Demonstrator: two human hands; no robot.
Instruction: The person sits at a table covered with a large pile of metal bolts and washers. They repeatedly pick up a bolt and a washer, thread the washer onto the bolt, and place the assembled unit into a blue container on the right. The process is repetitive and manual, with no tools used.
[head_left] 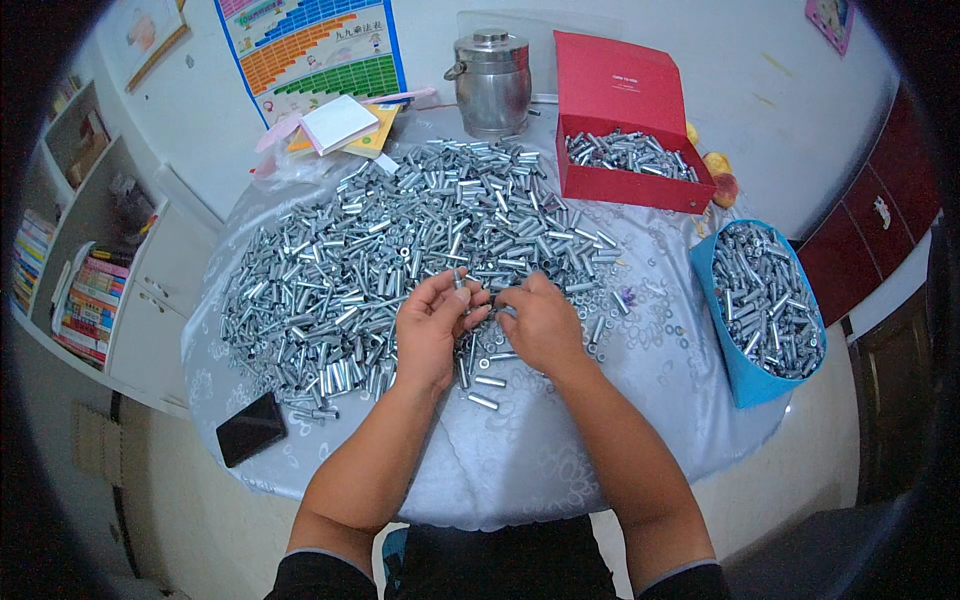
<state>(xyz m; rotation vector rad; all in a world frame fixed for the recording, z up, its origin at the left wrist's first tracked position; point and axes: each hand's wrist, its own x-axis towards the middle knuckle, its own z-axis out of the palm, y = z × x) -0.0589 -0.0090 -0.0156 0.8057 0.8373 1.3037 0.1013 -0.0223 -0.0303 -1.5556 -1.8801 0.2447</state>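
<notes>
Between the thumb and fingers of my left hand point(428, 325), a small silver metal bolt piece point(459, 279) stands roughly upright. Just to its right, my right hand point(545, 322) has its fingers curled together at the near edge of the pile; whatever they pinch is hidden. Both hands are close together over a wide heap of loose silver metal sleeves and bolts point(310, 270). A few single sleeves point(483, 401) lie on the cloth just in front of the hands.
A red box point(635, 187) with its lid up holds metal parts at the back right. A blue bin point(752, 372) full of assembled bolts stands at the right edge. Washers point(655, 320) lie scattered nearby. A metal pot point(492, 85), papers point(340, 124) and a phone point(251, 430) are on the table.
</notes>
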